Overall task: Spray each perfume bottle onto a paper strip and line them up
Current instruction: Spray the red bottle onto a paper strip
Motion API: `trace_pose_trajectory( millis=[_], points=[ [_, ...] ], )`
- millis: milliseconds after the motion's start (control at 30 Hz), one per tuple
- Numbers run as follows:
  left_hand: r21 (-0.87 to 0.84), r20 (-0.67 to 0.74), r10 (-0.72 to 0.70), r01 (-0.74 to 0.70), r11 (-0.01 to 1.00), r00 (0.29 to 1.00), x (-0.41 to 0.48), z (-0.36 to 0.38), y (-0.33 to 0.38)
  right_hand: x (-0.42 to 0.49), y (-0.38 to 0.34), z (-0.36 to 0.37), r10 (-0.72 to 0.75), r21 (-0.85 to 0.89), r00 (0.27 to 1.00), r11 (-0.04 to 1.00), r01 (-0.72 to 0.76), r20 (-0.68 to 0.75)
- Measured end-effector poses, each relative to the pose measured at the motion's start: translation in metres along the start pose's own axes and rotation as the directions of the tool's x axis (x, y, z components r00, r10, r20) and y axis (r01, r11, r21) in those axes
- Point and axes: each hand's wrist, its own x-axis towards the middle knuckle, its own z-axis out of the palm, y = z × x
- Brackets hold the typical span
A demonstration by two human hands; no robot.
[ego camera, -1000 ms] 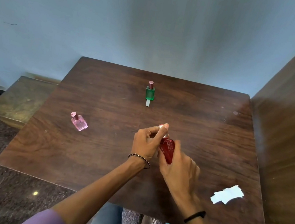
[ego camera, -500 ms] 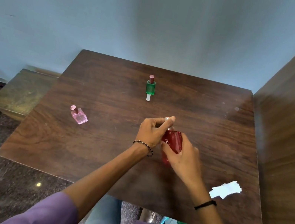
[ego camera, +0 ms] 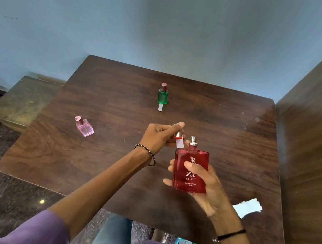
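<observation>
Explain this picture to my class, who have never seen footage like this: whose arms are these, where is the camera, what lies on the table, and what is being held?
There is no machine here. The camera sits on a person's head and looks forward and down, so the two arms reaching in from the bottom are that person's own.

The right hand holds a red perfume bottle upright above the wooden table, with its silver spray nozzle uncovered. The left hand holds a white paper strip beside the nozzle, along with what looks like the bottle's cap.

On the table stand a green bottle, with a paper strip just in front of it, and a pink bottle to the left. Spare white paper strips lie near the right edge.
</observation>
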Motion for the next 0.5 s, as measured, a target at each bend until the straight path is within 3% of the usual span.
trace_pose_trajectory(
  millis=[133,300,367,433,500],
  points=[
    [-0.014,0.019,-0.035,0.035,0.999,0.999,-0.003,0.006,0.002,0.004,-0.008,-0.002,-0.096,-0.041,0.993,0.994,0.099,0.069],
    [-0.003,0.042,-0.054,0.055,0.999,0.998,-0.002,0.009,0.005,0.004,-0.019,-0.007,-0.152,-0.136,0.988,0.979,0.152,0.009],
    [-0.011,0.047,-0.063,0.063,0.998,0.997,-0.001,0.01,0.005,0.003,-0.022,-0.004,-0.177,-0.28,0.982,0.948,0.154,-0.059],
    [-0.043,0.059,-0.068,0.07,0.997,0.996,-0.002,0.01,0.006,0.005,-0.023,-0.002,-0.282,-0.615,0.95,0.775,0.143,-0.135],
    [-0.075,0.087,-0.076,0.082,0.994,0.993,-0.003,0.012,0.007,0.007,-0.022,-0.003,-0.386,-0.864,0.916,0.492,0.105,-0.109]
  ],
)
